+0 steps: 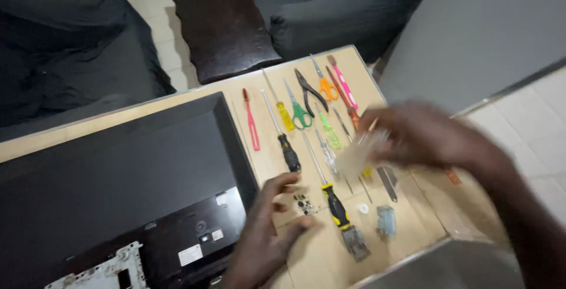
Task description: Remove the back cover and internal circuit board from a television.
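My left hand (265, 230) hovers with loose, empty fingers over the small pile of screws (305, 205) just left of the black-and-yellow screwdriver (330, 192), while my blurred right hand (424, 136), above that screwdriver, grasps a clear plastic piece (361, 150)

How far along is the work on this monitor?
Done: part of the monitor back is open at the bottom, and small screws lie by the left hand. In hand: the right hand moves, blurred, holding something pale. Left: most of the back remains covered.
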